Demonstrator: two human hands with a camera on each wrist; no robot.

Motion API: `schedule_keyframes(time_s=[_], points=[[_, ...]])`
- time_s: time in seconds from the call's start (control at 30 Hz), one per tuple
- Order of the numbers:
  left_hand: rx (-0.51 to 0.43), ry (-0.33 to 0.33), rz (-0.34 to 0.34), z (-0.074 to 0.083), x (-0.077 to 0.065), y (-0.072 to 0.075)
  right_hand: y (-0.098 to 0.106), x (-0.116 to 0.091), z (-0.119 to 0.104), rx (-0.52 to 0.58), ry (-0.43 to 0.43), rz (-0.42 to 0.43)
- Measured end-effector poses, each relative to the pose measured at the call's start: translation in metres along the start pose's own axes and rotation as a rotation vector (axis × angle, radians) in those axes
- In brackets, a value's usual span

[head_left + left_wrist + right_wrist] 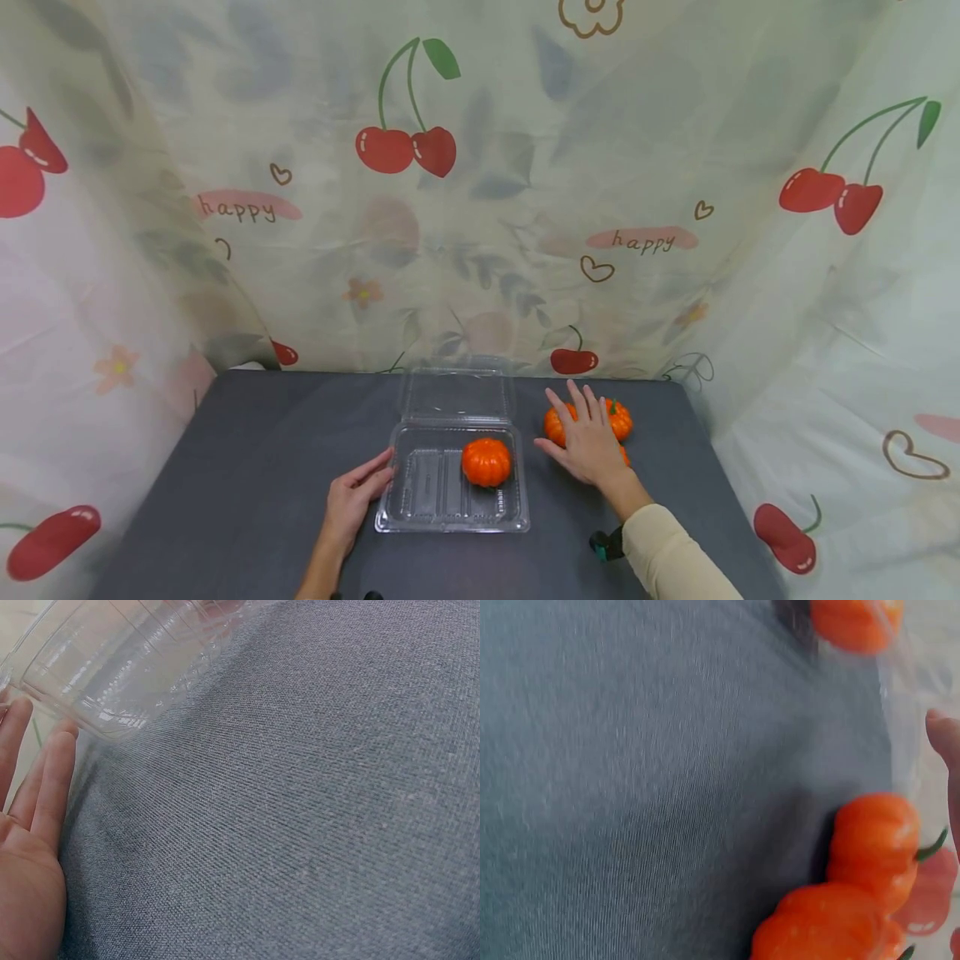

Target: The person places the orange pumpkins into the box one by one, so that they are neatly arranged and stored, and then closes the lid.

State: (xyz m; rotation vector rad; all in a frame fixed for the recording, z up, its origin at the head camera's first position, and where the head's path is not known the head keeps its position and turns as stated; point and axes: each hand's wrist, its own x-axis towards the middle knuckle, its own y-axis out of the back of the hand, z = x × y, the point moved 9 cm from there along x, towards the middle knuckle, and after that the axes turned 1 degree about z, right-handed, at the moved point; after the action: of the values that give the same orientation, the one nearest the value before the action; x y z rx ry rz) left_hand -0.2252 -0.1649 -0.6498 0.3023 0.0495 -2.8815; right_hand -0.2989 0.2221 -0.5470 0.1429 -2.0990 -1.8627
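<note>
A clear plastic clamshell box [427,527] lies on the dark table with its lid folded back. One small orange pumpkin [487,462] sits in the right half of its base. My left hand [351,500] pinches the box's left rim; in the left wrist view, its extended fingers [56,776] meet the rim, while the thumb is mostly hidden. With fingers spread, my right hand [588,442] is above a group of small orange pumpkins [618,420], partly covering them. In the right wrist view, one grouped pumpkin [874,847] with a green stem is apart from the visible fingertip.
A dark grey cloth-covered table [262,475] carries the box and pumpkins. A pale curtain [480,208] printed with cherries and hearts hangs behind and along both sides. Near my right sleeve is a small black device [606,545].
</note>
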Motion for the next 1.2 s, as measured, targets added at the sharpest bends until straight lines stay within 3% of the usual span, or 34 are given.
schedule_keyframes(time_s=[0.17,0.5,1.2], points=[[0.006,0.009,-0.001,0.000,0.000,0.001,-0.005,0.002,0.013,-0.011,-0.027,-0.036],[0.020,-0.002,-0.002,0.001,0.001,0.002,-0.014,0.005,0.031,0.088,-0.074,-0.090],[-0.012,-0.001,0.002,0.000,-0.002,0.001,-0.024,0.009,0.029,0.048,-0.110,-0.170]])
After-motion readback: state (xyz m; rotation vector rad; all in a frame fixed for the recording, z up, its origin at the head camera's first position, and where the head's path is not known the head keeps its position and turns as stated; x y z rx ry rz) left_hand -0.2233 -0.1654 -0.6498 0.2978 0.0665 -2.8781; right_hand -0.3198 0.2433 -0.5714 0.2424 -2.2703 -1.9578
